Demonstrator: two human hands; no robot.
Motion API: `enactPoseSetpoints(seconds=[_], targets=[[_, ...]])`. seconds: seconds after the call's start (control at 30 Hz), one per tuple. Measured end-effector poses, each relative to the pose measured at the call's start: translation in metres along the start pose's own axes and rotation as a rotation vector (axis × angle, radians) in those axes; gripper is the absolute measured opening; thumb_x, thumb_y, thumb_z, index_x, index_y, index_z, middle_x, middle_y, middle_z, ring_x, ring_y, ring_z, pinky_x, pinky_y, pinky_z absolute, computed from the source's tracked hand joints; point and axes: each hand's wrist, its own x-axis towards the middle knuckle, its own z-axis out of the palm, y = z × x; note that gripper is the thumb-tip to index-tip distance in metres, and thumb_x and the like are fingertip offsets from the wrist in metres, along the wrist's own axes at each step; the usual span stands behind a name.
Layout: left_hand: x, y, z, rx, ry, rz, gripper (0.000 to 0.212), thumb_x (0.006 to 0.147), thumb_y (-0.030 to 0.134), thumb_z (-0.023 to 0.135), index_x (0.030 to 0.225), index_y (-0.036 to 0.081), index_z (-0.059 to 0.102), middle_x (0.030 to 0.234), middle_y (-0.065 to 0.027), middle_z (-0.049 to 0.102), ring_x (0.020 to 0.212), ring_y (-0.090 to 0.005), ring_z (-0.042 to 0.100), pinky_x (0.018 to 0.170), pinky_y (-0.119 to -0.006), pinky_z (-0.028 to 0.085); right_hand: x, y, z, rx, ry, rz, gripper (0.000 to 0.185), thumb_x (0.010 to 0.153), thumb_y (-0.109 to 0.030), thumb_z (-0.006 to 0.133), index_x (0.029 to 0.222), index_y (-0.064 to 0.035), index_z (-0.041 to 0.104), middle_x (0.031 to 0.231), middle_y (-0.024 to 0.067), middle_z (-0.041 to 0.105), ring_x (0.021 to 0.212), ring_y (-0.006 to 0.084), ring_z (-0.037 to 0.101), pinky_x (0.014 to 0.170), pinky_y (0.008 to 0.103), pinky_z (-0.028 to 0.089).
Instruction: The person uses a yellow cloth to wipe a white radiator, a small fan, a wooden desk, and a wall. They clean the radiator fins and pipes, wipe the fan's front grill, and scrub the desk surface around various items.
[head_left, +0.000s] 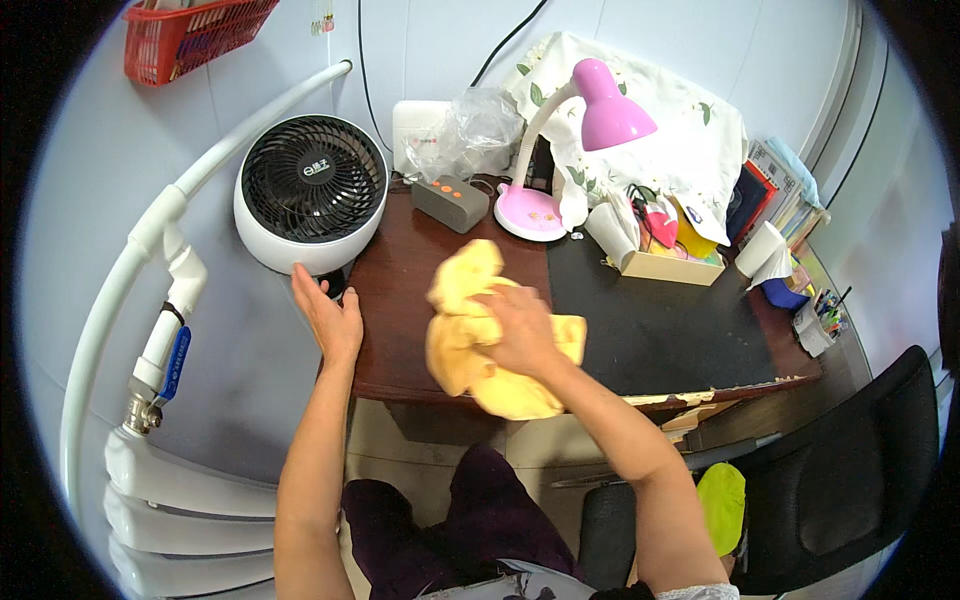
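Note:
My right hand (521, 330) presses on a crumpled yellow cloth (517, 386), which lies over the wooden desk (397, 315) and hangs a little past its front edge. At the desk's left edge is my left hand (328, 319), its fingers apart, beside the base of a white and black round fan (311, 191); whether a fingertip touches the fan, I cannot tell. Behind the cloth stand a grey box-shaped device (450, 204) with orange buttons and a pink desk lamp (616, 112). A black mat (660, 337) covers the desk's middle and right.
A cardboard box (671, 268) of small items stands at the back, with a paper roll (759, 247) and a pen holder (814, 330) farther right. White pipes (157, 217) and a radiator (195, 487) are at left. A black office chair (840, 487) stands at lower right.

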Motion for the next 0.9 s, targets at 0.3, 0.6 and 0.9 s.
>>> enactPoseSetpoints(seconds=[0.3,0.6,0.9], targets=[[0.003,-0.006,-0.004,0.039,0.015,0.042,0.084,0.079,0.001,0.062,0.149,0.0,0.015,0.149,-0.0261,0.02,0.116,-0.0327,0.052,0.099,-0.037,0.044,0.097,-0.011,0.061,-0.028,-0.016,0.252,0.057,0.066,-0.041,0.079,0.115,-0.018,0.064,0.115,0.0082,0.061,0.107,0.0307,0.055,0.087,0.0498,0.045],[-0.001,-0.014,-0.001,-0.044,0.038,0.094,0.083,0.079,0.0,0.06,0.149,-0.001,0.014,0.148,-0.0302,0.016,0.114,-0.0365,0.052,0.097,-0.039,0.044,0.045,-0.032,0.031,0.254,-0.147,-0.18,0.057,0.061,-0.028,0.083,0.113,-0.0151,0.064,0.115,0.0103,0.061,0.105,0.0326,0.054,0.09,0.0432,0.044],[-0.003,0.0,-0.001,-0.011,0.019,0.099,0.084,0.08,0.0,0.061,0.149,-0.002,0.012,0.148,-0.0321,0.015,0.117,-0.0395,0.051,0.1,-0.041,0.043,0.11,-0.025,0.082,-0.081,0.043,0.223,0.055,0.066,-0.031,0.081,0.115,-0.0129,0.062,0.116,0.0137,0.058,0.104,0.0351,0.054,0.085,0.044,0.047]])
